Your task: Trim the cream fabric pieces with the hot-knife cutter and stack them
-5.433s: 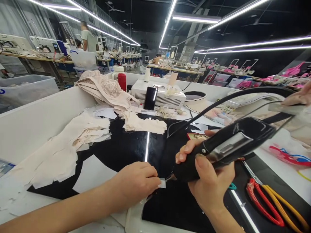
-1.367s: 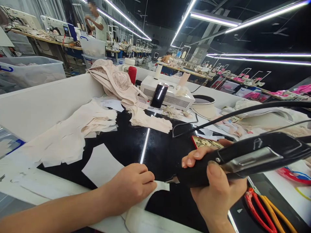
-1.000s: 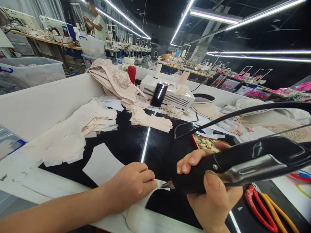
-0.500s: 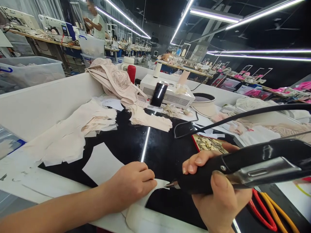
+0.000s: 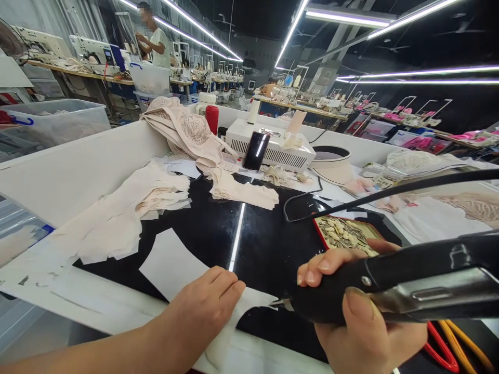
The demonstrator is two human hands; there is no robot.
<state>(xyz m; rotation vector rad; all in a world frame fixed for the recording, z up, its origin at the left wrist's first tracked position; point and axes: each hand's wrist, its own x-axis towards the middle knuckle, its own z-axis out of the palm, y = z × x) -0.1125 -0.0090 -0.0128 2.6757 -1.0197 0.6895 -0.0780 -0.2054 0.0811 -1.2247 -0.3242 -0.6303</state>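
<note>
My right hand (image 5: 366, 322) is wrapped around a black corded electric cutter (image 5: 335, 291) with a silver lever along its side. The thumb rests by that lever. The cutter's thin metal tip points left and meets the narrow end of a white fabric piece (image 5: 255, 298). My left hand (image 5: 212, 306) has its fingers curled together over this piece, just left of the tip, pinning it on the black work surface (image 5: 273, 244). A pale sheet with a curved edge (image 5: 171, 262) extends beyond my left hand. Its overlap with the piece is hidden under my hand.
Stacked beige fabric pieces (image 5: 113, 208) lie at left, with lace bra cups (image 5: 183, 124) behind. A phone (image 5: 256, 150) leans on a white vented box (image 5: 273, 143). A red-rimmed tray of sunflower seeds (image 5: 343, 234) sits beyond my right hand. Red-handled scissors (image 5: 442, 348) lie lower right.
The view has shifted slightly. The cutter and my right hand sit a little further right in view, showing more of the tray. My left hand still presses the piece.
</note>
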